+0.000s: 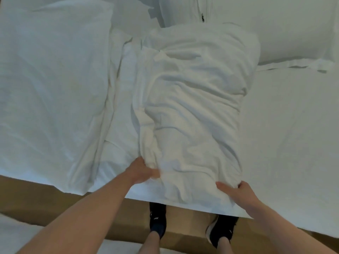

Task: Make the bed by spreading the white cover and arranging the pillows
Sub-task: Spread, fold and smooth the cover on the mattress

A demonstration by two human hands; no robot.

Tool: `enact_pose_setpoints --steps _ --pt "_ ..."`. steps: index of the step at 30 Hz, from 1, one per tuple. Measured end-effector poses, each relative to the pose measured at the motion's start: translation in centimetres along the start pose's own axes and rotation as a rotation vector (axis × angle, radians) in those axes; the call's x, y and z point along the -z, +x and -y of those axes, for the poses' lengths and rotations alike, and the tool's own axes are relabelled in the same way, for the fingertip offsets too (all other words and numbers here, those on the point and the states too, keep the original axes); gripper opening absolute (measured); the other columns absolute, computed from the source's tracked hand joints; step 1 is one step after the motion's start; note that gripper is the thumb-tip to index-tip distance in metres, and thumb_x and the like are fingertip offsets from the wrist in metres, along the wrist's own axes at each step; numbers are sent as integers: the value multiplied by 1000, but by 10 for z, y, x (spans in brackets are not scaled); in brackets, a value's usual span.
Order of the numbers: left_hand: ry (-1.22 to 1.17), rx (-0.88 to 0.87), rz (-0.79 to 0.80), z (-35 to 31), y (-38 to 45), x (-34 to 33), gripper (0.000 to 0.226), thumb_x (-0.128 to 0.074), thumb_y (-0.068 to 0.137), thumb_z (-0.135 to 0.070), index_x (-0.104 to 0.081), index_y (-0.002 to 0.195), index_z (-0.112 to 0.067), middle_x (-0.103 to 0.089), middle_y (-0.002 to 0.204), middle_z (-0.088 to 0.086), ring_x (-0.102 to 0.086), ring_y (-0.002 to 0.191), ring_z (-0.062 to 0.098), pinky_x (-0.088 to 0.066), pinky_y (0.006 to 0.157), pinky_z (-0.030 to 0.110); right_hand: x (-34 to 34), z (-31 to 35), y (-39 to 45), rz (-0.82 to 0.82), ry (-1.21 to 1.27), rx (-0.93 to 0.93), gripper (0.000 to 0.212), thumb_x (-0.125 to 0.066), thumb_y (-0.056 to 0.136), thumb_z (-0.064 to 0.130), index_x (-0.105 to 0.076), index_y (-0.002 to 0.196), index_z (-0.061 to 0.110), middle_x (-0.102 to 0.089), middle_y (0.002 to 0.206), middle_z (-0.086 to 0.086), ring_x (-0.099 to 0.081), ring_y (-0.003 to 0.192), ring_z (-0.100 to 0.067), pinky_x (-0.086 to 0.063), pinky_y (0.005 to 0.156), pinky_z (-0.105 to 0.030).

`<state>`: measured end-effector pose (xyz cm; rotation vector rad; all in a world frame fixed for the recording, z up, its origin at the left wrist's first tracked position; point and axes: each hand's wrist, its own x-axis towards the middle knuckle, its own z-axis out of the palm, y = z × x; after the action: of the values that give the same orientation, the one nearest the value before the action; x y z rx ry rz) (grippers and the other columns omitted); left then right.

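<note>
A wrinkled white pillow (194, 107) lies lengthwise on the bed, its near end at the mattress edge. My left hand (143, 170) grips the pillow's near left corner, fingers curled into the fabric. My right hand (236, 192) holds the near right corner, thumb on top and fingers wrapped round the edge. A larger white pillow (51, 85) lies to the left, partly over the edge. A third pillow (286, 30) sits at the far right. Beneath them stretches the white cover (286, 134), smooth on the right.
A zipped white cushion or headboard piece (185, 10) stands at the far end. The bed's near edge runs diagonally above a brown floor (42, 200). My two feet in dark shoes (157, 220) stand close against the bed. White fabric (14, 233) lies at the bottom left.
</note>
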<state>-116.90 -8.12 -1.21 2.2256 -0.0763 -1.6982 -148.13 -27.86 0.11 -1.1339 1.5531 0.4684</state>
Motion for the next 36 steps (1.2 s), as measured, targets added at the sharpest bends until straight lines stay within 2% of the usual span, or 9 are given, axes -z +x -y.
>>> enact_pose_setpoints --steps 4,9,12,14,18,22,26,33,36 --pt "-97 -82 73 -24 -31 -14 19 -67 53 -11 -68 71 -7 -64 78 4 -59 78 19 -50 68 31 31 7 -5 -37 47 42 61 -92 67 32 -68 119 11 -75 105 -3 -73 93 -26 -60 82 -47" --pt "-251 -118 81 -40 -56 -24 39 -56 39 -5 -63 78 -5 -59 81 10 -56 78 26 -50 64 30 49 20 -44 -257 205 162 17 -70 72 -4 -67 89 -2 -71 88 -20 -69 80 -36 -54 66 -44" --pt "-192 -53 34 -27 -49 -24 26 -62 43 -11 -65 69 -6 -64 79 4 -60 83 25 -55 72 35 33 10 -46 -255 136 180 26 -70 66 16 -68 87 0 -71 83 -15 -68 78 -34 -52 62 -37" --pt "4 -34 50 -10 -39 -18 45 -74 56 -33 -75 97 -15 -71 103 0 -64 104 24 -55 92 37 27 -4 -34 -175 -30 122 47 -75 70 31 -67 108 5 -71 102 -8 -66 88 -30 -53 71 -40" --pt "109 25 -73 -12 -21 7 107 -83 70 -43 -28 156 -11 -45 151 10 -49 134 28 -44 107 36 29 -9 -10 -56 -268 124 95 -81 80 31 -25 155 17 -44 150 -7 -54 126 -29 -50 98 -42" --pt "-77 -147 -379 -74 -12 51 124 -72 43 -58 -36 152 -11 -44 152 13 -49 135 28 -44 111 42 41 59 -6 -259 -279 462 90 -79 80 28 -29 156 25 -39 155 -4 -44 139 -24 -42 111 -47" --pt "-194 -318 -460 -166 -16 87 93 -77 77 -59 -40 152 -19 -41 154 1 -48 134 20 -40 97 31 44 157 -3 -394 -225 757 85 -75 86 32 -29 157 26 -31 160 -1 -31 147 -17 -29 120 -38" --pt "-375 -274 -305 -282 9 87 139 -80 55 -81 -21 160 -14 -37 160 2 -43 142 25 -38 115 39 22 269 42 -365 -226 720 88 -59 92 57 -12 162 32 -6 170 -2 -5 156 -24 -13 126 -45" --pt "-329 -298 -307 -290 32 75 104 -89 72 -50 -40 152 -5 -52 149 7 -54 133 24 -44 107 29 0 276 58 -282 -427 721 90 -44 85 73 -15 161 34 -6 170 6 1 156 -30 -9 125 -53"
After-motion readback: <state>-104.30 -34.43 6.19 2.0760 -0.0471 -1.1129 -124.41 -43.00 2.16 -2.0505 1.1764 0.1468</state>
